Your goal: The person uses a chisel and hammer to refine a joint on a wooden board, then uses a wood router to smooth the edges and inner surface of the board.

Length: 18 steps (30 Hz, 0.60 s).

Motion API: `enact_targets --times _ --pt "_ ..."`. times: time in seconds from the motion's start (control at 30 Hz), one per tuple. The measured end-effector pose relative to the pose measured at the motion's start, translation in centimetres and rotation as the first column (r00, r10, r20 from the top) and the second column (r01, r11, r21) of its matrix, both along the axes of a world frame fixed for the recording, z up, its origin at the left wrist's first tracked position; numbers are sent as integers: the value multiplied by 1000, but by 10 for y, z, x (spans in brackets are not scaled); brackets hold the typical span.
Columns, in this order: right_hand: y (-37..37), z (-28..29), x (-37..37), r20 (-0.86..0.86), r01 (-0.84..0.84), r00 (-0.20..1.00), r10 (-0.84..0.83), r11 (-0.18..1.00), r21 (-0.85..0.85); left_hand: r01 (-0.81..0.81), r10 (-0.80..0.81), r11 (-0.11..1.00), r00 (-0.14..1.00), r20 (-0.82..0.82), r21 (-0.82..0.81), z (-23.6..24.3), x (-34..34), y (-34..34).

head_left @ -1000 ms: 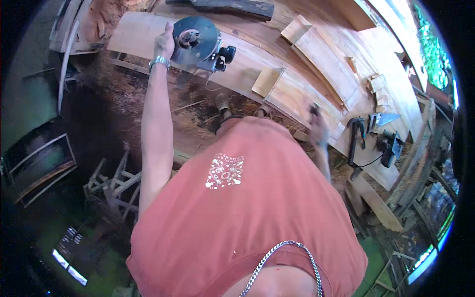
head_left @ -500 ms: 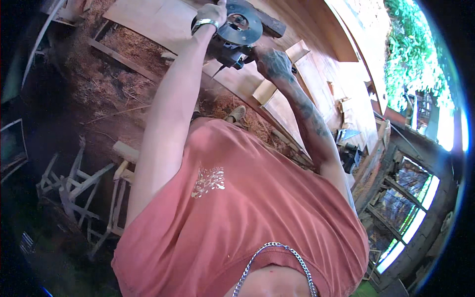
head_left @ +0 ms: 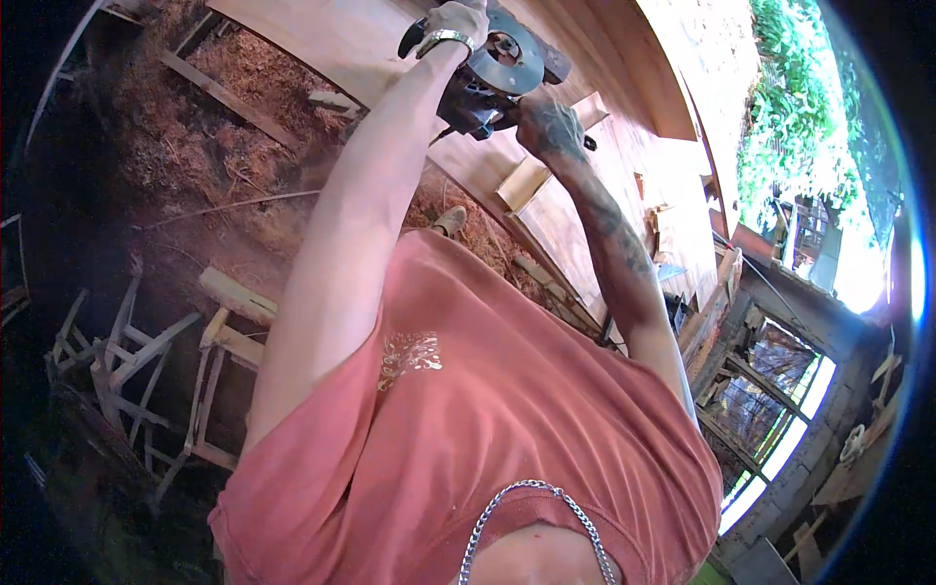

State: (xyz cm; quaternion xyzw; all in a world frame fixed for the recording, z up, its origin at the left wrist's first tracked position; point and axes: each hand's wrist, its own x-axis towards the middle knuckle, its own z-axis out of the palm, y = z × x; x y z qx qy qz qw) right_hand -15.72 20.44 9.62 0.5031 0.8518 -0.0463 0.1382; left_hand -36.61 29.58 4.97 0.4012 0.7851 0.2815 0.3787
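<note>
Wraps fingers of the left hand [head_left: 456, 19] around the power tool [head_left: 475, 107], top centre; bends the right hand [head_left: 549, 127] against its lower right, fingertips hidden, grip unclear. Seems mid-handling, round flat disc [head_left: 517, 75] exposed. Beyond: smooth pale surface [head_left: 331, 34], dark wood [head_left: 557, 65], crumbly reddish shavings [head_left: 244, 73] upper left.

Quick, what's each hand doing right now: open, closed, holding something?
Left hand: closed, holding the power tool.
Right hand: at the tool's side, but its grip is hidden, so cannot tell.

Wooden frames [head_left: 154, 349] at left, shavings [head_left: 268, 83] on the ground [head_left: 180, 229], green foliage [head_left: 799, 122] beyond, barred window [head_left: 768, 388] at right
</note>
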Motion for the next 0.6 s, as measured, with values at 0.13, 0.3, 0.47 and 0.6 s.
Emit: enact_targets --times 0.13,0.3,0.47,0.6 --pt "-10 -5 10 -1 98 995 -98 995 -13 -1 1 1000 999 -55 -2 8 17 -4" --pt "-33 -61 36 -563 229 812 -152 971 69 47 -45 999 995 -93 20 -7 5 9" --pt "-52 -83 35 -690 359 656 -305 931 -70 45 -42 999 991 -130 18 -18 -6 -1" --pt "-52 -80 42 -691 360 645 -327 927 -102 31 -27 999 986 -162 19 -18 -6 -2"
